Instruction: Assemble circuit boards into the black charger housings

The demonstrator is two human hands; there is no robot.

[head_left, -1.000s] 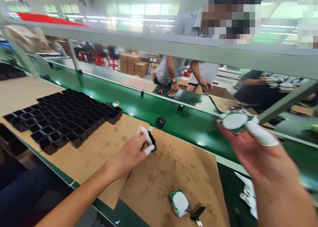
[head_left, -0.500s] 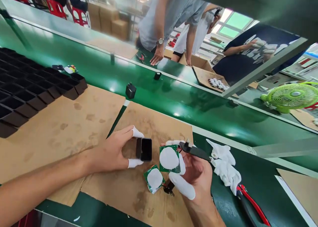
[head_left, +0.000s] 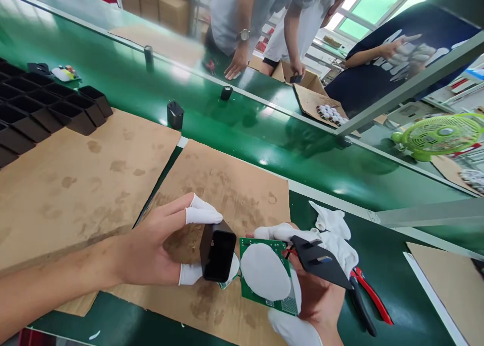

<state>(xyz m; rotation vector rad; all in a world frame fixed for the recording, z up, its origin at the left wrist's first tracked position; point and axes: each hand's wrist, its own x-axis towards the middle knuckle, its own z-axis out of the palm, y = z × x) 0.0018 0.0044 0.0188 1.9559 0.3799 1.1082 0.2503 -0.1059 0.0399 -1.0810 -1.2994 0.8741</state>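
My left hand (head_left: 151, 247), with white finger cots on its fingertips, grips a hollow black plastic charger case (head_left: 207, 247) by its sides. The case's dark open end faces my right hand (head_left: 321, 305). In that hand, also in white finger cots, is a green circuit board (head_left: 247, 288) with a round white pad (head_left: 264, 270) on its face. A black end cap with plug prongs (head_left: 321, 263) hangs on by thin wires and rests over the right palm. Behind the case, a second board with a white pad (head_left: 233, 269) is mostly hidden. Case and held board are apart.
Stained cardboard (head_left: 227, 184) covers the bench. Rows of black cases (head_left: 41, 109) stand at left. A black plug charger (head_left: 175, 115) sits on the green belt (head_left: 212, 129). Red-and-black pliers (head_left: 372, 295) and white cloth (head_left: 338, 235) lie at right. Co-workers stand across, near a green fan (head_left: 442, 134).
Both hands and their parts have come closer to the camera. The case has tilted and now overlaps the second board. The held board and end cap have turned, and the view has shifted.
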